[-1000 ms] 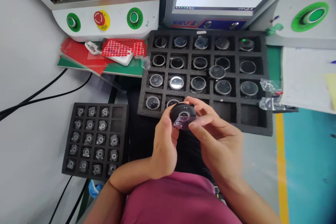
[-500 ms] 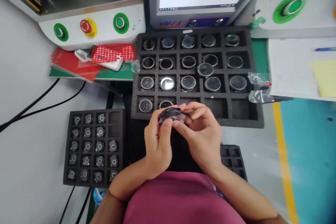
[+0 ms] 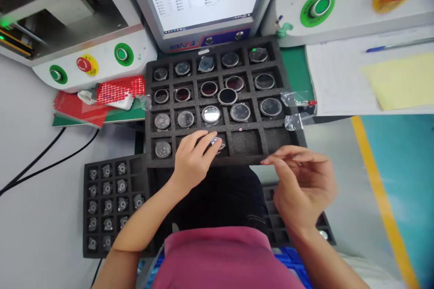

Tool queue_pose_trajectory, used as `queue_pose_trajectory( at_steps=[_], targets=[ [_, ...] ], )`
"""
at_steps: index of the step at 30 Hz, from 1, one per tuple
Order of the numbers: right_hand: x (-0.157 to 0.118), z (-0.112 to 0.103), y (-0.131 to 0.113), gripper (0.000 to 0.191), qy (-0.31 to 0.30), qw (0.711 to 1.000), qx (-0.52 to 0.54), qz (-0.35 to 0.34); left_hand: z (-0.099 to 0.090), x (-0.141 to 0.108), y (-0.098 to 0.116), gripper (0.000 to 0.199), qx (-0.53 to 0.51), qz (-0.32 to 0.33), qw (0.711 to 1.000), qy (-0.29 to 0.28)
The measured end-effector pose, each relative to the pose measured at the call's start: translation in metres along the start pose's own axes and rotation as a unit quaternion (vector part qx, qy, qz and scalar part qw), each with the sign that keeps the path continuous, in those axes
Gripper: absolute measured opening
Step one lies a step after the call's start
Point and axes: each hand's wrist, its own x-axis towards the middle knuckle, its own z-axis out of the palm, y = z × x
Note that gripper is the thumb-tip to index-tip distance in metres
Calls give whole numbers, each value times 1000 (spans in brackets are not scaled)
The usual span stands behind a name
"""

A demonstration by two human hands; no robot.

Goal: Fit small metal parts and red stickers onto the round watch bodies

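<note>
My left hand (image 3: 195, 156) reaches down over the front row of a black foam tray (image 3: 247, 160). Its fingers close around a round, shiny watch face (image 3: 217, 143), partly hidden beneath them, in a front-row compartment. Off the tray's front right corner, my right hand (image 3: 305, 185) is raised with thumb and fingers drawn together; anything between them is too small to make out. More round watch faces sit in the compartments, some under clear film. One dark watch face (image 3: 227, 96) lies across the dividers, overlapping its neighbours.
At lower left stands a smaller foam tray (image 3: 84, 210) of film-wrapped parts. Another dark tray (image 3: 276, 221) lies partly under my right arm. Behind are a monitor (image 3: 203, 4), machine panels with buttons (image 3: 122, 54), red-striped film sheets (image 3: 79, 106), papers (image 3: 334, 81) and clear film scraps (image 3: 294, 121).
My hands have separated. The left brought the round watch face forward into the tray's front row, while the right moved away to the right. The view has shifted right.
</note>
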Motion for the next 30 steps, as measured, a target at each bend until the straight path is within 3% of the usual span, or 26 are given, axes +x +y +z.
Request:
queue_pose_trajectory(
  at_steps=[5,8,11,13,15,19,21,23,25,28,30],
  targets=[
    [10,-3,2,22,32,999,15,9,-8,0,-8,16,8,21,995,-92],
    [14,-3,3,21,40,999,14,16,-22,2,-10,29,19,57,985,-164],
    [18,-3,5,21,40,999,17,13,-26,24,-7,27,21,70,990,-123],
    [20,-3,5,20,34,999,19,2,-19,50,-3,23,36,49,996,-70],
    [21,-5,3,20,30,999,18,-10,-4,81,0,29,62,12,996,-66],
    [24,-12,-1,19,52,998,15,-22,23,129,3,46,122,-70,974,-175],
    [24,-16,-1,20,74,997,14,-22,25,137,1,44,95,-101,972,-189],
    [24,-20,-1,20,89,996,11,-24,18,135,0,39,-25,-154,976,-155],
    [23,-20,0,19,87,996,6,-33,4,125,2,27,-228,-235,936,-129],
    [21,-15,-2,15,39,998,-11,-40,-18,102,15,29,-485,-343,795,-122],
    [19,-8,-5,15,-15,999,-28,-29,-28,84,27,29,-557,-385,728,-111]
  ],
)
